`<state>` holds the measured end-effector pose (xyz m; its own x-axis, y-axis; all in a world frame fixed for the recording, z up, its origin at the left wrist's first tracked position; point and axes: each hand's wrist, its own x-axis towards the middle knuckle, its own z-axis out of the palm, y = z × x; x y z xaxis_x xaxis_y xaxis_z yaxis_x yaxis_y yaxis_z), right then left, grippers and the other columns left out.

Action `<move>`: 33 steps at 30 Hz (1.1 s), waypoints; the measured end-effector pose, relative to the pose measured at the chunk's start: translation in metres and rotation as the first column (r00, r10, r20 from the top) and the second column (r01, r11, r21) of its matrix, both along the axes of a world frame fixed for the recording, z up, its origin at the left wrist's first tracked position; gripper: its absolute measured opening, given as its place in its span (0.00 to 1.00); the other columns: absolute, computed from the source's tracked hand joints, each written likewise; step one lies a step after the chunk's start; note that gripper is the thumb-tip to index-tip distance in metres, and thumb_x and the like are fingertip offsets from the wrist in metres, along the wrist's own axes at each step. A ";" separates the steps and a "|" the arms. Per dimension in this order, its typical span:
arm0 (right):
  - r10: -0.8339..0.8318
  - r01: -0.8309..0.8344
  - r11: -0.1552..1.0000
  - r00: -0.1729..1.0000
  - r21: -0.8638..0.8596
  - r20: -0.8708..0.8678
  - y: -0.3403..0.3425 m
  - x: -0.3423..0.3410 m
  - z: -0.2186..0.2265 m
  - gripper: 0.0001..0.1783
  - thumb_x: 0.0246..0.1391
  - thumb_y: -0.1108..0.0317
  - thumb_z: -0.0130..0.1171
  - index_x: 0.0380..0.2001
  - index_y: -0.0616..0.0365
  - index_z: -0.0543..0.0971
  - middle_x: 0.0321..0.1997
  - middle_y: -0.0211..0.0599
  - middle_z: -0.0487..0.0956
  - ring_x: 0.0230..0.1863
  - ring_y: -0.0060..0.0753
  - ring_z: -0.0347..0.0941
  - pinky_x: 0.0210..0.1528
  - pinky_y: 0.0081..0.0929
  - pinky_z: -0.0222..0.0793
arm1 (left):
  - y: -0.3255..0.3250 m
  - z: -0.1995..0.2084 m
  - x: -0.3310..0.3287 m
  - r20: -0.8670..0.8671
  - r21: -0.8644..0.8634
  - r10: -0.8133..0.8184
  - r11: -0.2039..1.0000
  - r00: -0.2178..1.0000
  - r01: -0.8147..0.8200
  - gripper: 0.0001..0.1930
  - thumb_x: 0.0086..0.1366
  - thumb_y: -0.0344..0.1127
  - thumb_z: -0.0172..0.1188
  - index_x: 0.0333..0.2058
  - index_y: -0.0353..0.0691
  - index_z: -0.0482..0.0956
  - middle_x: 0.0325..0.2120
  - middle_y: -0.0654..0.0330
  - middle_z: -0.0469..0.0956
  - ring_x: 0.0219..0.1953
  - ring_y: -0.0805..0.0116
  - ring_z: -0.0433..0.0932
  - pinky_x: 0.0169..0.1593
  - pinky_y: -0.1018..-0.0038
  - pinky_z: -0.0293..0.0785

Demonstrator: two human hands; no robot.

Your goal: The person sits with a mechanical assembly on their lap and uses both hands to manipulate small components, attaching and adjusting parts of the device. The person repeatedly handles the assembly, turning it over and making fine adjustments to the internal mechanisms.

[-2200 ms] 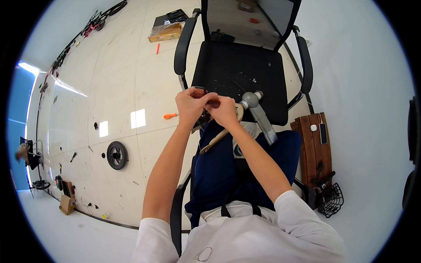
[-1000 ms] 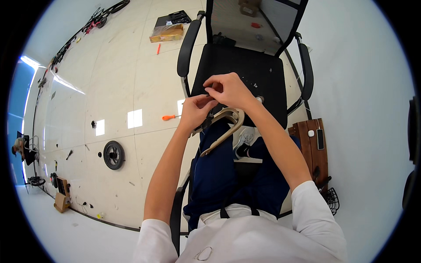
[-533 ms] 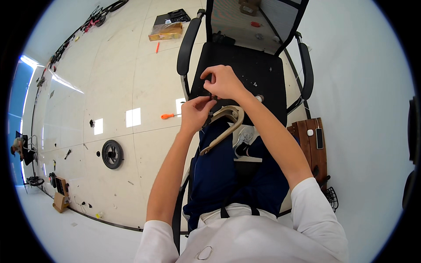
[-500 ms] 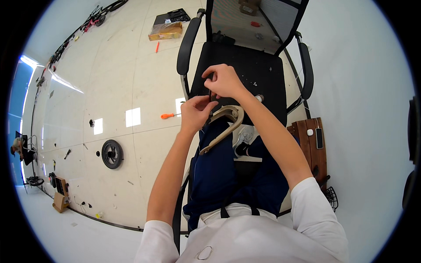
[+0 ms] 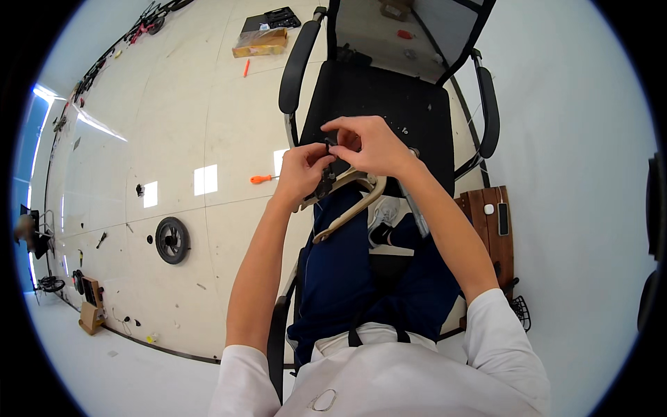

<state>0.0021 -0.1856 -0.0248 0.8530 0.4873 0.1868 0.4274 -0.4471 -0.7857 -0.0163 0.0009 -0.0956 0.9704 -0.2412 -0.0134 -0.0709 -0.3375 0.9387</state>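
Head view: beyond the beige frame (image 5: 345,219), left hand (image 5: 300,171) pinches a dark part (image 5: 329,143), right hand's (image 5: 376,145) grip I can't tell, work seemingly unfinished.

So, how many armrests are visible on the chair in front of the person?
2: left armrest and right armrest, one each side of the seat; none looks hidden.

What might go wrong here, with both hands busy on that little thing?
The small dark part between the left hand and right hand might slip and drop. The small loose bits on the black chair seat could get knocked off. The beige curved frame over the thigh could slide if jostled.
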 end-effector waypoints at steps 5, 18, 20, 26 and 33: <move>0.137 -0.116 0.989 0.943 0.088 -0.304 0.001 0.022 -0.015 0.13 0.51 0.72 0.67 0.42 0.60 0.84 0.39 0.40 0.83 0.41 0.30 0.81 0.47 0.26 0.78 | 0.011 -0.017 0.005 -0.047 -0.120 -0.061 0.991 0.997 0.055 0.09 0.63 0.25 0.61 0.42 0.30 0.82 0.34 0.58 0.84 0.37 0.73 0.81 0.45 0.77 0.77; 0.355 -0.368 0.928 0.815 0.064 -0.458 -0.009 0.060 -0.002 0.17 0.47 0.74 0.69 0.43 0.64 0.83 0.44 0.42 0.83 0.45 0.32 0.81 0.52 0.26 0.77 | 0.019 -0.087 -0.047 -0.306 0.223 0.174 0.969 0.936 -0.107 0.32 0.50 0.50 0.75 0.49 0.35 0.80 0.37 0.56 0.83 0.40 0.68 0.80 0.48 0.71 0.75; 0.380 -0.379 0.920 0.799 0.099 -0.467 -0.020 0.058 0.003 0.18 0.46 0.75 0.70 0.44 0.64 0.83 0.43 0.42 0.84 0.44 0.30 0.82 0.51 0.25 0.77 | 0.013 -0.058 -0.049 -0.320 0.236 0.143 0.969 0.937 -0.067 0.29 0.50 0.50 0.75 0.44 0.34 0.82 0.33 0.57 0.83 0.35 0.70 0.81 0.44 0.72 0.76; 0.163 -0.185 0.980 0.958 -0.072 -0.237 -0.033 0.014 0.028 0.10 0.47 0.69 0.71 0.24 0.63 0.79 0.24 0.33 0.80 0.29 0.20 0.79 0.33 0.18 0.72 | -0.001 -0.021 -0.074 -0.181 0.218 0.135 0.971 0.974 -0.094 0.26 0.47 0.52 0.75 0.35 0.35 0.81 0.27 0.52 0.82 0.32 0.59 0.83 0.39 0.67 0.77; -0.264 0.557 0.708 0.779 0.434 -0.568 -0.058 -0.083 0.001 0.06 0.54 0.71 0.61 0.30 0.64 0.77 0.19 0.32 0.76 0.16 0.24 0.76 0.20 0.20 0.72 | -0.032 0.019 -0.112 -0.183 0.338 0.067 0.941 0.981 -0.001 0.29 0.52 0.51 0.71 0.46 0.38 0.76 0.32 0.49 0.83 0.37 0.49 0.83 0.43 0.62 0.78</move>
<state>-0.0812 -0.2437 -0.0243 0.9897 -0.0027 -0.1428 -0.1421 0.0851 -0.9862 -0.1279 -0.0309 -0.0762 0.9495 -0.1577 -0.2712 0.1133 -0.6337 0.7652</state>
